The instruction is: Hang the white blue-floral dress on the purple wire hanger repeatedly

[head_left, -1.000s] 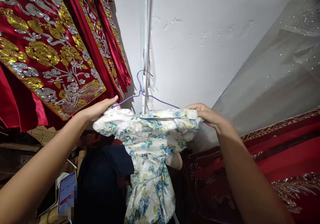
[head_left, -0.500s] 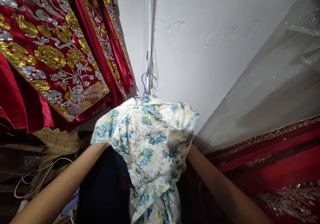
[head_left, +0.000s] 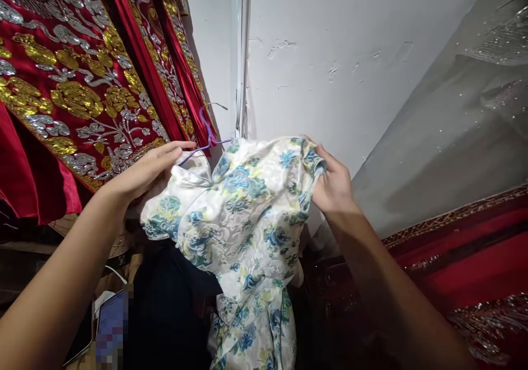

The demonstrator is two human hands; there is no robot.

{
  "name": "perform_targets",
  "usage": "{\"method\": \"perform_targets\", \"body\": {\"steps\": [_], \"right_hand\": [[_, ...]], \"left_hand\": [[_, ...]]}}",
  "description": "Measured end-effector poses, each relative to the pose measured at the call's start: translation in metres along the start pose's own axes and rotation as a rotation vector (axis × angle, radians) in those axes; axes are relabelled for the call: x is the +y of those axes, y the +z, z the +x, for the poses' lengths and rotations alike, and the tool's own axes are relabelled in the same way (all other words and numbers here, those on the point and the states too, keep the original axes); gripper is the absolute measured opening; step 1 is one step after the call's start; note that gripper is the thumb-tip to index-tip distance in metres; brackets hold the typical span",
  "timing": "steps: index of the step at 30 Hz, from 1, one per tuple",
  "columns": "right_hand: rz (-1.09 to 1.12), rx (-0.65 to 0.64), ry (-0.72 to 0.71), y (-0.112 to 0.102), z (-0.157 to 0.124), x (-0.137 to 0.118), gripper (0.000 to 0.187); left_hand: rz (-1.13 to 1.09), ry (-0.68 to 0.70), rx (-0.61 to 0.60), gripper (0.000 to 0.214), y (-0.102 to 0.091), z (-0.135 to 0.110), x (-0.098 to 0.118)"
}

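Observation:
A white cheongsam (head_left: 243,210) with blue and green flowers hangs in front of me on a purple hanger (head_left: 209,134). The hanger leans to the left and its hook is apart from the wall strip. My left hand (head_left: 159,166) grips the garment at its left shoulder, fingertips by the hanger's arm and the opened collar; part of the hand is hidden by cloth. At the other side, my right hand (head_left: 335,180) is closed on the short sleeve, thumb in front and fingers partly behind the fabric. The lower part of the cheongsam drapes down in folds.
Red garments with gold and silver embroidery (head_left: 78,95) hang at the left. Sheer sparkly grey fabric (head_left: 445,128) and red beaded cloth (head_left: 478,271) are at the right. A white wall (head_left: 322,45) stands behind. At lower left lies a phone (head_left: 110,323).
My hands have come out from inside the sleeves and now hold the cheongsam's shoulders from outside. The hanger has shifted left and tilted, and the collar has spread.

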State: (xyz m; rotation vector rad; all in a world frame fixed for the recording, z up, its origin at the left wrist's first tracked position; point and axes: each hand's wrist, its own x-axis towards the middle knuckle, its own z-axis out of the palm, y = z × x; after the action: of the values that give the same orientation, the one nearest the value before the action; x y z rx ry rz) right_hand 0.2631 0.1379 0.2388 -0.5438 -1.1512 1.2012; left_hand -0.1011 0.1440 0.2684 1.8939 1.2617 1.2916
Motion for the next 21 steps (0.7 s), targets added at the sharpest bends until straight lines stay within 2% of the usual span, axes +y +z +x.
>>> {"method": "perform_targets", "body": {"steps": [1,3,5,6,7,8,10,12,14,16,19,21], "right_hand": [[-0.032,-0.095,0.040,0.007,-0.009,-0.003,0.042],[-0.099,-0.430,0.189,0.017,-0.031,-0.006,0.059],[-0.242,-0.791,0.326,0.022,-0.051,-0.003,0.061],[-0.372,-0.887,0.338,0.024,-0.057,0.001,0.055],[-0.541,-0.895,0.290,0.025,-0.061,0.007,0.047],[-0.731,-0.825,0.195,0.027,-0.062,0.015,0.046],[-1.074,-0.599,-0.059,0.032,-0.060,0.038,0.070],[-1.290,-0.461,-0.298,0.037,-0.056,0.063,0.098],[-1.379,-0.404,-0.472,0.039,-0.054,0.085,0.112],[-1.372,-0.356,-0.591,0.038,-0.057,0.098,0.113],[-1.305,-0.343,-0.616,0.031,-0.066,0.101,0.109],[-1.300,-0.391,-0.569,0.025,-0.071,0.097,0.102]], "left_hand": [[0.067,0.034,-0.029,0.051,0.000,0.000,-0.002],[0.173,0.077,-0.088,0.044,0.004,-0.005,-0.012],[0.226,0.114,0.012,0.033,0.015,-0.014,-0.027],[0.211,0.122,0.058,0.033,0.023,-0.018,-0.033],[0.163,0.126,0.094,0.035,0.033,-0.023,-0.037],[0.092,0.129,0.114,0.038,0.044,-0.026,-0.040],[-0.080,0.145,0.109,0.043,0.070,-0.031,-0.037],[-0.259,0.149,0.034,0.046,0.095,-0.035,-0.024],[-0.463,0.119,-0.078,0.046,0.116,-0.038,-0.007],[-0.694,0.049,-0.167,0.044,0.128,-0.043,0.011],[-0.937,-0.078,-0.201,0.033,0.128,-0.050,0.029],[-0.980,-0.150,-0.265,0.027,0.123,-0.052,0.029]]}}
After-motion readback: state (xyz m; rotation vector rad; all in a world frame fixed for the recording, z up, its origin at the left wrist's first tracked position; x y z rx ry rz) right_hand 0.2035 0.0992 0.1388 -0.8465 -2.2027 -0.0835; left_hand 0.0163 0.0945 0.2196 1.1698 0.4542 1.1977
